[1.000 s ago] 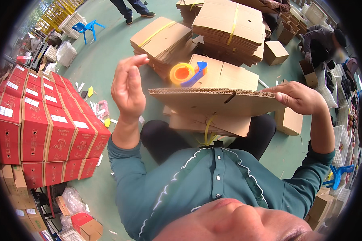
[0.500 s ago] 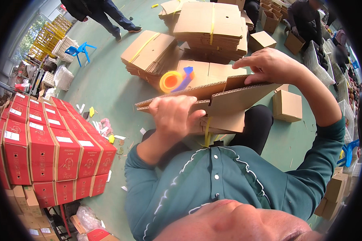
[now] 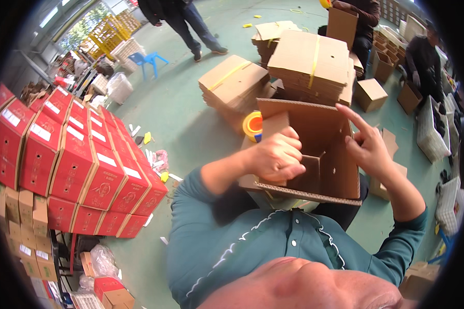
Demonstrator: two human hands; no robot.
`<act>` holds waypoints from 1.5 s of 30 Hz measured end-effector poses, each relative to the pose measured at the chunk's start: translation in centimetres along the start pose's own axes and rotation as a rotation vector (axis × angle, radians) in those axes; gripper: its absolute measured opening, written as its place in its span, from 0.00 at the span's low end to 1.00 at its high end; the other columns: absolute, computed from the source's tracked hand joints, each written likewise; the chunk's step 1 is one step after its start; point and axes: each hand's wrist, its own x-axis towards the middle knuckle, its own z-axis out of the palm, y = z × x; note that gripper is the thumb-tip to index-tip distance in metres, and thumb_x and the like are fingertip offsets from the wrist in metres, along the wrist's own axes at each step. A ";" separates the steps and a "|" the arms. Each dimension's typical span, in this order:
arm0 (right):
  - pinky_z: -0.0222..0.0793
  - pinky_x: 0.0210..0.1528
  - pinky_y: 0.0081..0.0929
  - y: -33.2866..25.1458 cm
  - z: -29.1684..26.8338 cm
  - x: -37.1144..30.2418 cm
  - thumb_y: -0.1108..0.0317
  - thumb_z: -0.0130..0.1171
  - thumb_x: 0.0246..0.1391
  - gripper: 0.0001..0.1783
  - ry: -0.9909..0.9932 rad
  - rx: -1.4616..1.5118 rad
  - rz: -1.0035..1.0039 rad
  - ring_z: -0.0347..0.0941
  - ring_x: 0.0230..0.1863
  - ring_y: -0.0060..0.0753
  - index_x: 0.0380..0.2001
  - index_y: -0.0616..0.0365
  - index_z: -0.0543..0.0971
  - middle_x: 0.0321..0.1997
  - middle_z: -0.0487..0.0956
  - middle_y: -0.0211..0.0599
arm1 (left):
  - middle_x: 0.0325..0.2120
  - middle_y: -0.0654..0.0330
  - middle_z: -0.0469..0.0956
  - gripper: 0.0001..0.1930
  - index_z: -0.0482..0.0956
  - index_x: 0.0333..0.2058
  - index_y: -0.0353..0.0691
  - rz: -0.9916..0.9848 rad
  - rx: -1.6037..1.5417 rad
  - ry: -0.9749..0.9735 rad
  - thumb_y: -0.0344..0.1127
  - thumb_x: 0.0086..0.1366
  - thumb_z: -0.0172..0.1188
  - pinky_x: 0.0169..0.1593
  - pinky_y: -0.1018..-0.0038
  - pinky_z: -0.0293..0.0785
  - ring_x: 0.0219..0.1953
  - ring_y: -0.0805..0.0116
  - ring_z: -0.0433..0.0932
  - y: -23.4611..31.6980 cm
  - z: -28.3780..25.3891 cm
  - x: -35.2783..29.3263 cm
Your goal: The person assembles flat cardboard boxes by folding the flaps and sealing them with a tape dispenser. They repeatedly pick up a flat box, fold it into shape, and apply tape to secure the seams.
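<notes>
An unfolded cardboard box (image 3: 319,177) with its top gaping stands in front of my body, its brown inside showing. My left hand (image 3: 276,157) is closed over the left side of the box, thumb toward the inside. A lighter flap (image 3: 275,127) rises beside those fingers. At the right wall is my right hand (image 3: 368,147), its index finger stretched to the far corner and its thumb apart at the edge. Just left of the box sits a yellow-orange tape roll (image 3: 252,123) with a blue part, partly hidden by the box.
Flattened cardboard stacks (image 3: 309,59) tied with yellow straps stand beyond the box. Red cartons (image 3: 69,159) are piled at left. A blue chair (image 3: 148,62) and a standing person (image 3: 191,26) are at far left; other people and white crates (image 3: 432,131) are at right.
The flat folded cardboard between my hands has opened out into a box. My left hand moved right and closed over its side; my right hand came lower. The view has shifted left.
</notes>
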 end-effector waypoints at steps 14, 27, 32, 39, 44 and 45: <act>0.65 0.63 0.40 0.4 0.8 0.6 0.47 0.56 0.60 0.45 -0.797 -0.013 -0.255 0.67 0.63 0.57 0.68 0.67 0.53 0.61 0.70 0.62 | 0.44 0.52 0.72 0.11 0.75 0.42 0.36 -0.347 0.112 -0.584 0.31 0.62 0.51 0.54 0.62 0.71 0.48 0.53 0.73 0.8 3.9 -0.7; 0.75 0.48 0.36 1.6 0.1 1.1 0.55 0.72 0.48 0.36 -0.713 -0.141 -0.042 0.79 0.44 0.48 0.60 0.50 0.73 0.44 0.83 0.44 | 0.35 0.61 0.74 0.08 0.71 0.40 0.38 -0.679 -0.854 0.561 0.22 0.72 0.42 0.43 0.76 0.78 0.35 0.76 0.77 -2.3 3.8 -0.5; 0.69 0.54 0.39 2.9 3.0 -2.2 0.60 0.68 0.49 0.29 -0.317 -0.298 -0.361 0.75 0.49 0.43 0.57 0.41 0.76 0.50 0.79 0.37 | 0.37 0.54 0.75 0.07 0.69 0.41 0.37 -0.416 -0.637 0.803 0.19 0.70 0.44 0.39 0.76 0.76 0.31 0.71 0.77 -1.8 2.0 -2.9; 0.52 0.70 0.53 1.1 4.9 -5.7 0.41 0.62 0.51 0.40 -0.258 -0.636 -0.392 0.58 0.69 0.42 0.61 0.54 0.71 0.66 0.66 0.40 | 0.42 0.59 0.79 0.08 0.75 0.46 0.36 -0.675 -0.325 0.557 0.29 0.72 0.50 0.46 0.78 0.74 0.40 0.75 0.78 -5.8 -6.9 1.3; 0.56 0.68 0.45 2.3 6.8 -6.0 0.46 0.70 0.41 0.49 -0.161 -0.721 -0.487 0.59 0.70 0.45 0.64 0.58 0.66 0.69 0.63 0.45 | 0.57 0.58 0.72 0.24 0.68 0.62 0.39 -0.769 -0.661 -0.356 0.46 0.74 0.49 0.64 0.72 0.61 0.62 0.67 0.66 -8.0 -5.9 3.6; 0.58 0.66 0.45 2.7 6.8 -6.1 0.48 0.71 0.40 0.48 -0.151 -0.688 -0.533 0.60 0.69 0.46 0.64 0.58 0.66 0.69 0.63 0.45 | 0.60 0.57 0.68 0.25 0.66 0.64 0.41 -0.709 -0.685 -0.414 0.47 0.74 0.48 0.66 0.71 0.58 0.64 0.66 0.63 -7.9 -5.7 3.3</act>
